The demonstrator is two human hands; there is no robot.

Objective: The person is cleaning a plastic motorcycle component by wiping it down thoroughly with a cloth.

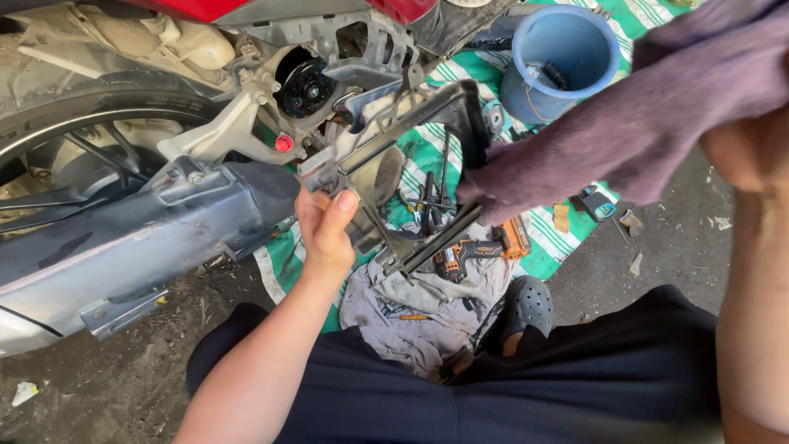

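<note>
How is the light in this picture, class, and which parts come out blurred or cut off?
Head view: even daylight, soft shadows; the left hand on the black frame is sharp, the purple rag over the right hand looms large, soft and cropped; the blue bucket is clear.

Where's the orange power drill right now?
The orange power drill lies on the green striped mat, right of centre, just below the black frame and beside the grey rag.

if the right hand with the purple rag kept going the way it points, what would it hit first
The right hand, wrapped in the purple rag, points left and slightly down. It already seems to touch the black plastic frame; beyond that probably comes the motorcycle's engine area, though depth is unclear.
</note>
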